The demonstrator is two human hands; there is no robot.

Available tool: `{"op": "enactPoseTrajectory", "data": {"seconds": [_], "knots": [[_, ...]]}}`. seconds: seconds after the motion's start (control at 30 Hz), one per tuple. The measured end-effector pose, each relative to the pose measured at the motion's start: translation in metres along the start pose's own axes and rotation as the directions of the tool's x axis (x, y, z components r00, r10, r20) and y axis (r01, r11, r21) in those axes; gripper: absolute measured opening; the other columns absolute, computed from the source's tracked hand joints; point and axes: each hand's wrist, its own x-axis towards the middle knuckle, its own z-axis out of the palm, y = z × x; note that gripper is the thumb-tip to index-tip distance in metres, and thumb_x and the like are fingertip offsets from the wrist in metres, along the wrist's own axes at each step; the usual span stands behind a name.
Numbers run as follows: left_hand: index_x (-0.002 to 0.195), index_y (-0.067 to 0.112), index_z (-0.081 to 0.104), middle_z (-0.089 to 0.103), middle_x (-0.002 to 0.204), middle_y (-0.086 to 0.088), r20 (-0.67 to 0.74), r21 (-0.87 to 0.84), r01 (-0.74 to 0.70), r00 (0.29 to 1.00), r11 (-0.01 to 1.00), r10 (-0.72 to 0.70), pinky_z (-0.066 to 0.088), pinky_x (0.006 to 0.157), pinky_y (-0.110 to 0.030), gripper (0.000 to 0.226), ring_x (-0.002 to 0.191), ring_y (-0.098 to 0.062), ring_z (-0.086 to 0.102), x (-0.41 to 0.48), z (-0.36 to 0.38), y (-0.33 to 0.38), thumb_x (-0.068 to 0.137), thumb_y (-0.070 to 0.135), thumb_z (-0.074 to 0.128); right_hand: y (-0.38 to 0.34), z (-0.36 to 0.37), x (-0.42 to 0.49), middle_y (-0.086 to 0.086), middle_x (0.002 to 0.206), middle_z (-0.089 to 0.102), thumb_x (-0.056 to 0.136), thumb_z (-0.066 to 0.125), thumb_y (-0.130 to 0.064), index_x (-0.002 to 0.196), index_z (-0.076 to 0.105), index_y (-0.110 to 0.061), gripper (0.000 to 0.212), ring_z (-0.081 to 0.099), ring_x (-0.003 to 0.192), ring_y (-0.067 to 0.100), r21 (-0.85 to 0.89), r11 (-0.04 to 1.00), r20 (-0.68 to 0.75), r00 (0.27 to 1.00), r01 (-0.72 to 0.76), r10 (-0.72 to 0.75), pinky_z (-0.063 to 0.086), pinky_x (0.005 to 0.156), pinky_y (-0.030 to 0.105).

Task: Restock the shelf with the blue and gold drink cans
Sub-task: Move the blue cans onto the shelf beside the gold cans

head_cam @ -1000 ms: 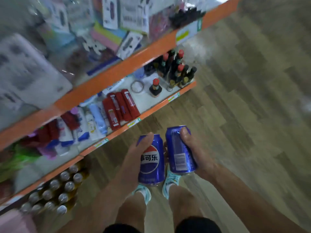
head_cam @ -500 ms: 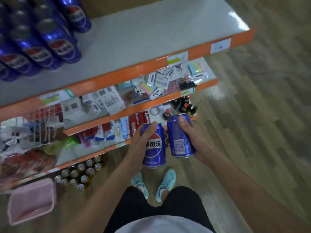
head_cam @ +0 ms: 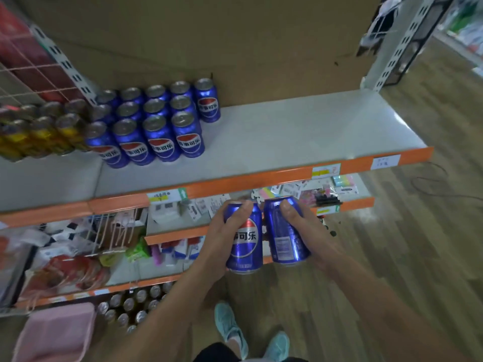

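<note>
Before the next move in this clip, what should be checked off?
1. Grip of the left hand on a blue can: ok.
2. Grip of the right hand on the second blue can: ok.
3. Bare room on the top shelf right of the stocked blue cans: ok.
4. Stocked blue cans upright: ok.
5. Held cans at top shelf level: not ok, both show below its orange edge.
6. Row of gold cans full: cannot tell, blurred.

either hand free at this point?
No: the left hand grips the logo-side blue can, and the right hand grips the barcode-side blue can.
</note>
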Motion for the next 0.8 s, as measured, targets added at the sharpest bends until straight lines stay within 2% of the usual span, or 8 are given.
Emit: {"op": "enactPoseTrajectory", "data": {"seconds": [0.07, 0.17, 0.27, 0.4, 0.57, 0.67, 0.73, 0.8], "knots": [[0.112, 0.015, 0.061, 0.076, 0.102, -0.014, 0.0, -0.016, -0.022, 1.0, 1.0, 0.022, 0.059, 0.084, -0.052, 0.053, 0.09, -0.036, 0.074, 0.009, -0.009, 0.016, 0.076, 0.048, 0.08, -0.013, 0.013, 0.013, 0.007, 0.104, 0.077, 0.07, 0.075, -0.072, 0.119, 0.062, -0.02, 0.072, 0.075, 0.092, 0.029, 0.012, 1.0, -0.004, 1.0, 0.027, -0.027, 0.06, 0.082, 0.046], [0.108, 0.019, 0.062, 0.077, 0.097, -0.01, 0.003, -0.017, -0.076, 0.997, 0.997, 0.076, 0.062, 0.08, -0.045, 0.044, 0.085, -0.03, 0.075, 0.023, -0.02, 0.04, 0.075, 0.045, 0.077, -0.03, 0.031, 0.033, 0.005, 0.099, 0.077, 0.078, 0.076, -0.059, 0.115, 0.062, -0.019, 0.056, 0.075, 0.089, 0.025, 0.028, 0.998, -0.004, 0.998, 0.062, -0.062, 0.06, 0.078, 0.043], [0.11, 0.021, 0.061, 0.077, 0.099, -0.008, -0.005, 0.007, -0.131, 0.991, 0.991, 0.131, 0.062, 0.078, -0.043, 0.048, 0.086, -0.027, 0.076, 0.037, -0.031, 0.058, 0.072, 0.047, 0.074, -0.044, 0.045, 0.049, 0.006, 0.103, 0.077, 0.069, 0.077, -0.061, 0.116, 0.061, -0.022, 0.062, 0.075, 0.092, 0.028, 0.024, 0.996, -0.021, 0.996, 0.089, -0.088, 0.06, 0.083, 0.048], [0.115, 0.014, 0.061, 0.075, 0.102, -0.012, 0.002, 0.007, -0.181, 0.984, 0.984, 0.181, 0.062, 0.078, -0.043, 0.058, 0.087, -0.029, 0.074, 0.059, -0.044, 0.074, 0.069, 0.045, 0.077, -0.057, 0.053, 0.064, 0.009, 0.101, 0.076, 0.079, 0.071, -0.052, 0.117, 0.061, -0.02, 0.051, 0.075, 0.089, 0.031, -0.017, 0.988, -0.033, 0.988, 0.152, -0.153, 0.061, 0.079, 0.047], [0.116, 0.023, 0.064, 0.077, 0.102, 0.004, -0.021, 0.093, -0.169, 0.985, 0.981, 0.172, 0.06, 0.081, -0.039, 0.067, 0.09, -0.018, 0.075, 0.085, -0.048, 0.082, 0.059, 0.052, 0.083, -0.065, 0.046, 0.088, 0.003, 0.102, 0.076, 0.076, 0.078, -0.056, 0.116, 0.064, -0.025, 0.053, 0.074, 0.091, 0.024, -0.015, 0.989, -0.081, 0.985, 0.15, -0.15, 0.059, 0.077, 0.042], [0.115, 0.025, 0.063, 0.076, 0.102, 0.006, -0.028, 0.112, -0.187, 0.981, 0.976, 0.191, 0.059, 0.085, -0.037, 0.045, 0.092, -0.015, 0.074, 0.106, -0.047, 0.085, 0.076, 0.034, 0.084, -0.074, 0.037, 0.108, 0.001, 0.104, 0.075, 0.073, 0.077, -0.056, 0.122, 0.06, -0.024, 0.061, 0.074, 0.093, 0.022, -0.022, 0.987, -0.064, 0.985, 0.161, -0.162, 0.058, 0.075, 0.04], [0.114, 0.025, 0.062, 0.076, 0.101, 0.007, -0.037, 0.113, -0.211, 0.976, 0.971, 0.217, 0.059, 0.084, -0.034, 0.04, 0.092, -0.013, 0.073, 0.118, -0.044, 0.087, 0.08, 0.024, 0.083, -0.079, 0.03, 0.124, 0.004, 0.111, 0.073, 0.072, 0.078, -0.055, 0.126, 0.058, -0.024, 0.066, 0.072, 0.096, 0.024, -0.007, 0.985, -0.031, 0.984, 0.174, -0.174, 0.058, 0.075, 0.041], [0.113, 0.025, 0.061, 0.075, 0.099, 0.009, -0.057, 0.103, -0.243, 0.967, 0.964, 0.25, 0.058, 0.08, -0.028, 0.038, 0.09, -0.009, 0.073, 0.128, -0.039, 0.089, 0.081, 0.016, 0.082, -0.082, 0.023, 0.139, 0.005, 0.116, 0.07, 0.077, 0.076, -0.048, 0.13, 0.056, -0.023, 0.062, 0.071, 0.1, 0.025, -0.02, 0.979, 0.009, 0.979, 0.202, -0.202, 0.057, 0.076, 0.04]]}}
